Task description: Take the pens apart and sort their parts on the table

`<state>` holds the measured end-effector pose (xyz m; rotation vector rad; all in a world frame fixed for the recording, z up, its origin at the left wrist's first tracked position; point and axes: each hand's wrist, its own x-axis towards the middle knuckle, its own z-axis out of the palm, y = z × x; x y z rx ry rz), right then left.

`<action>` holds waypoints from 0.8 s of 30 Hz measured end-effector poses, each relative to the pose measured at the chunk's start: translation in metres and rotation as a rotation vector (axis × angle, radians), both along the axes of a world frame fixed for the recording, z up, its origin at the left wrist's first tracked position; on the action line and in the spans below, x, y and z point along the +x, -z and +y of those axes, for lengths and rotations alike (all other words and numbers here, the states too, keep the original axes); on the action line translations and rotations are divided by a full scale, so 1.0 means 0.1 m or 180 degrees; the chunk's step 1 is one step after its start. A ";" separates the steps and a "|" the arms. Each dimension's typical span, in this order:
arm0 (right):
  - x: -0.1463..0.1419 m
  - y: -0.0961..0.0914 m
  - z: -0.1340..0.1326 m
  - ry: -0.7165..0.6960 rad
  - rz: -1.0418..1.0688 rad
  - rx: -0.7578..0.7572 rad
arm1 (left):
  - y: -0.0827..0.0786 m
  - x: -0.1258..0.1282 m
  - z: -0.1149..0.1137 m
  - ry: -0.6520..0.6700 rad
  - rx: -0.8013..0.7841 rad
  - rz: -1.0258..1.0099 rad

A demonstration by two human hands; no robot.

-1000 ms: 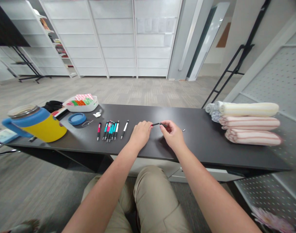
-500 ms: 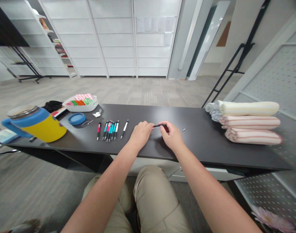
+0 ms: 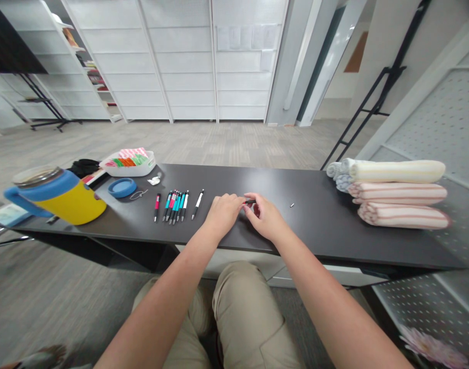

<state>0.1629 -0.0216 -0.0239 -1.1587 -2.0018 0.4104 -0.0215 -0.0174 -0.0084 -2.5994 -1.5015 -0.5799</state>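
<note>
My left hand (image 3: 221, 211) and my right hand (image 3: 263, 215) meet over the middle of the dark table (image 3: 319, 230). Both pinch a red and black pen (image 3: 251, 203) between their fingertips; most of it is hidden by the fingers. A row of several pens (image 3: 176, 201) in red, teal, black and white lies on the table to the left of my left hand. A tiny metal part (image 3: 291, 205) lies to the right of my right hand.
A yellow jug with a blue sleeve (image 3: 55, 195) lies at the left end. Behind the pens are a blue lid (image 3: 121, 187) and a white tray of coloured items (image 3: 129, 162). Rolled striped towels (image 3: 399, 193) are stacked at the right end.
My hands have closed in on each other. The pen piece that showed between them a second ago is now almost covered by my fingers.
</note>
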 end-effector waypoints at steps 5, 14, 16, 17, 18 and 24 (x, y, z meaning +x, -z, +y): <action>0.02 0.00 0.02 -0.0057 0.0258 0.0092 | 0.02 0.01 0.02 -0.0160 -0.0014 -0.0041; 0.14 0.02 0.08 0.0607 0.1408 -0.0020 | 0.05 0.02 0.05 -0.0386 0.0003 -0.0072; 0.12 0.03 0.08 0.0481 0.1454 -0.0056 | 0.04 0.02 0.04 -0.0383 -0.0003 -0.0064; 0.12 0.03 0.09 0.0453 0.1474 -0.0073 | 0.04 0.02 0.03 -0.0377 -0.0009 -0.0066; 0.12 0.04 0.09 0.0444 0.1502 -0.0091 | 0.03 0.02 0.03 -0.0366 -0.0018 -0.0071; 0.15 0.06 0.12 0.0349 0.1783 -0.0310 | 0.03 0.00 0.04 -0.0170 -0.0118 -0.0131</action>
